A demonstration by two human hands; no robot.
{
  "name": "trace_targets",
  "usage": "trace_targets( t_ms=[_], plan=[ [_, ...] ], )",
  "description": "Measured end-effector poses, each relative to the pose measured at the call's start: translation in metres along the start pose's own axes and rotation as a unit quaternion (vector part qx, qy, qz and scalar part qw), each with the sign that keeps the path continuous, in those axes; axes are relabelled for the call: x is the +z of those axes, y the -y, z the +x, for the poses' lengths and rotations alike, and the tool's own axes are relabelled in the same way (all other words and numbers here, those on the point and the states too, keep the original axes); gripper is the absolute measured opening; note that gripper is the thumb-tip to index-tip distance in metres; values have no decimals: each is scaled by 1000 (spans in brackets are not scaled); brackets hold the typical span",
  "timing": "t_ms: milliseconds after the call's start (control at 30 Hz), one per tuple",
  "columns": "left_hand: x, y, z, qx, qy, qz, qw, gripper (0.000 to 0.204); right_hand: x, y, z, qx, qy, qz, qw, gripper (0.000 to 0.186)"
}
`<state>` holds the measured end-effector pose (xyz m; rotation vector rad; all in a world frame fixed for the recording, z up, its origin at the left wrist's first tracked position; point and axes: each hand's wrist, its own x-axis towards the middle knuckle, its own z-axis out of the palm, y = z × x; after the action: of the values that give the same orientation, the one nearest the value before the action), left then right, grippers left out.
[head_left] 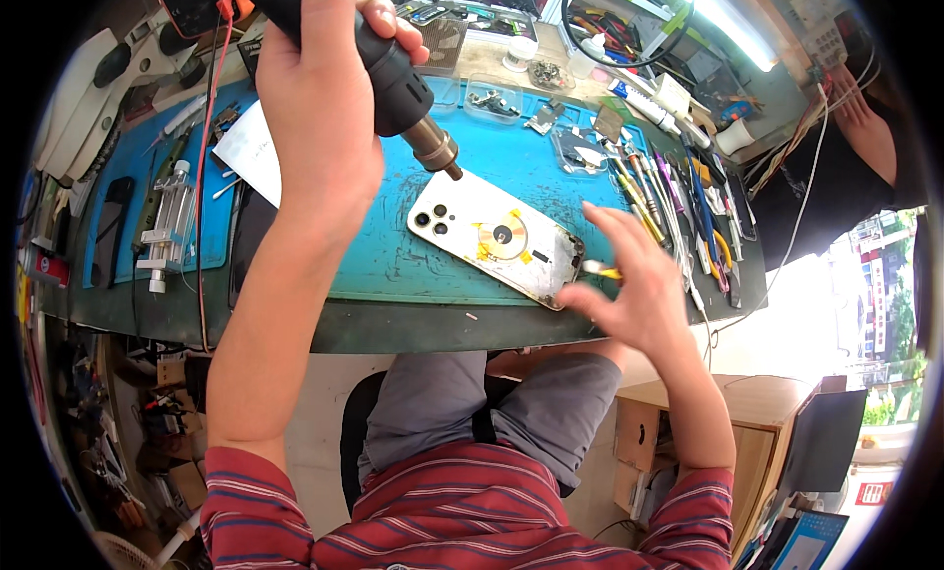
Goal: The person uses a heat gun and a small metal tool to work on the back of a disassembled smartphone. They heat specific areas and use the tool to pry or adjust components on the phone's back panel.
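Note:
My left hand point(320, 118) is wrapped round the black grip of a hot air gun point(395, 86). Its metal nozzle points down over the far side of an opened phone housing point(457, 238). This pale housing lies on the blue work mat point(393, 265), camera lenses at its left end and a round coil with yellow tape in its middle. At the housing's right end my right hand point(637, 290) is spread, thumb and fingers apart. A small white and yellow piece point(602, 269) shows between thumb and fingers, apparently not gripped. Whether the thumb touches the housing I cannot tell.
Tweezers and screwdrivers point(688, 196) crowd the mat's right side. Small clear trays of parts point(492, 100) stand behind. A metal clamp fixture point(169, 226) and a dark phone point(113, 219) lie at left. Another person's arm point(865, 122) is at the far right.

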<state>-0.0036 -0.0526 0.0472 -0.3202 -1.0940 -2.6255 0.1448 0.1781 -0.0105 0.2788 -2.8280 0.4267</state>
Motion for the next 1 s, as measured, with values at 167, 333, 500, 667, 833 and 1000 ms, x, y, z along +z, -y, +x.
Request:
trace_targets(
  t_ms=[167, 333, 500, 667, 833, 1000],
  plan=[
    [-36, -1, 21, 33, 59, 58, 996, 36, 7, 16, 5, 2, 62, 59, 996, 95],
    [-37, -2, 24, 37, 40, 63, 997, 38, -9, -11, 35, 23, 186, 170, 967, 95],
    [-39, -3, 26, 33, 53, 28, 998, 35, -10, -18, 46, -16, 146, 140, 979, 71],
    [-34, -10, 23, 15, 49, 36, 998, 37, -32, -75, 14, 113, -85, 0, 990, 25],
    [-35, -18, 25, -5, 101, 81, 992, 43, -36, -107, 0, 188, -104, -136, 967, 21],
    [-40, -21, 27, -32, 139, 87, 986, 48, -33, -78, -1, 167, -118, -149, 968, 15]
  ],
)
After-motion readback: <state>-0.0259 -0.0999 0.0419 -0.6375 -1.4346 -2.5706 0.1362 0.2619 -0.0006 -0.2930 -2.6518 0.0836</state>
